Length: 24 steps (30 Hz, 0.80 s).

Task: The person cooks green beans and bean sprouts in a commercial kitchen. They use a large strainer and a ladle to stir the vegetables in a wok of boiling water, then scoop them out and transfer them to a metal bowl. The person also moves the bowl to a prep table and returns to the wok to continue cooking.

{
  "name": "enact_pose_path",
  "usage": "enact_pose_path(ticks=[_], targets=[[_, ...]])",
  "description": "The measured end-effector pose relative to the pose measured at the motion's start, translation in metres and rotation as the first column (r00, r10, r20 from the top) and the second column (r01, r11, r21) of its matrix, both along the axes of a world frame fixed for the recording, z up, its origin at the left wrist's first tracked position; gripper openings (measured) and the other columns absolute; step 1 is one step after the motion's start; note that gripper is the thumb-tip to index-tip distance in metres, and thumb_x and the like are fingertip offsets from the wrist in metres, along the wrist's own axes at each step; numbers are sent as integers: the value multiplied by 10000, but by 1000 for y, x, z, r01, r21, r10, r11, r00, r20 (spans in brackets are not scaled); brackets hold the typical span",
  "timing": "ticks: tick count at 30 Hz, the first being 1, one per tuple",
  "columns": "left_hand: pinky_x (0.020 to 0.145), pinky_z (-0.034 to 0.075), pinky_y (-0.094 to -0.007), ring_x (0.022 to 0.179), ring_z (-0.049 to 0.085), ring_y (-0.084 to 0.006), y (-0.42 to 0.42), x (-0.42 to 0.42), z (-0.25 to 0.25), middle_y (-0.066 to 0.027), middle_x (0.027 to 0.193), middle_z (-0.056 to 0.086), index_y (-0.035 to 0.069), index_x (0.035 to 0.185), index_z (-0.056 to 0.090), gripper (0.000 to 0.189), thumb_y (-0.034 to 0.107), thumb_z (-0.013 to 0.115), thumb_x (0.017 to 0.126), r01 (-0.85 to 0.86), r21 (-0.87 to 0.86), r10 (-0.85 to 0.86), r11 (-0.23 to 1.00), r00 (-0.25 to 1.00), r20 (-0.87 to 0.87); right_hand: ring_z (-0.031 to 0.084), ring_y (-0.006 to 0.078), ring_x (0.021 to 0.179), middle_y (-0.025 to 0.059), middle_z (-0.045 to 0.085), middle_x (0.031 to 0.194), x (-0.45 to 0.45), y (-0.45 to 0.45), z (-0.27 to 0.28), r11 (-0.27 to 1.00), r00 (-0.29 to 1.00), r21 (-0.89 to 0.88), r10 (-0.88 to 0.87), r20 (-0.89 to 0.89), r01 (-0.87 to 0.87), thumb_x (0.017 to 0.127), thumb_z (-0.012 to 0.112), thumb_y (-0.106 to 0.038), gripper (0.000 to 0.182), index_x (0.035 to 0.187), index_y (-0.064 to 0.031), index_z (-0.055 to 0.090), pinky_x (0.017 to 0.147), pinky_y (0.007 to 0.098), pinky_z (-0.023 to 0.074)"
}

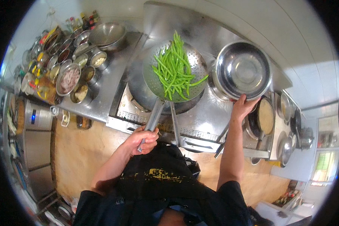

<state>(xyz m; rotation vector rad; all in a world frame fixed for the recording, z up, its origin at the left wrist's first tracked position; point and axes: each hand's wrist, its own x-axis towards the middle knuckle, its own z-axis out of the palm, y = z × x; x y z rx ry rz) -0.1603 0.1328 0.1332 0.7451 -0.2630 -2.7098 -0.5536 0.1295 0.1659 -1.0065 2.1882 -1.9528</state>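
Observation:
My left hand grips the metal handle of a perforated strainer ladle. A heap of bright green beans lies in its bowl, with one bean reaching over the right rim. Beneath the strainer sits a dark wok on the stove, partly hidden by it. To the right, my right hand holds the near rim of a shiny steel bowl, thumb on top. Nothing lies inside that bowl. Under its left side another metal vessel partly shows.
On the left counter stand several seasoning tins, a bowl of sliced pale pink food and a wire-mesh strainer. A long handle projects toward me from the wok area. At right, a ladle rests over a pot of yellowish contents.

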Motion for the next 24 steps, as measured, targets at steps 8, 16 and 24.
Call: enact_pose_path(ticks=[8, 16, 24], targets=[[329, 350, -298, 392, 455, -121, 2, -39, 45, -8, 588, 466, 20, 1004, 510, 161, 50, 640, 914, 265, -366, -148, 892, 937, 318, 697, 318, 846, 296, 471, 1370, -5, 57, -104, 998, 874, 30, 32, 485, -53, 932, 489, 44, 795, 1588, -148, 82, 509, 349, 632], [341, 410, -293, 396, 499, -123, 34, -104, 20, -43, 626, 508, 3, 1021, 430, 181, 48, 591, 951, 419, -692, 136, 588, 792, 595, 678, 255, 850, 156, 603, 1169, -1, 120, -150, 983, 668, -173, 169, 725, -61, 888, 491, 41, 526, 1380, -97, 368, 473, 303, 579], [352, 414, -279, 460, 470, -122, 19, -92, 43, -22, 675, 473, 10, 1051, 505, 133, 78, 572, 959, 75, -474, 108, 877, 932, 347, 662, 345, 935, 192, 607, 1169, -30, 159, -241, 985, 436, 175, -162, 885, 11, 897, 702, -107, 557, 1384, -73, 434, 688, 424, 618]])
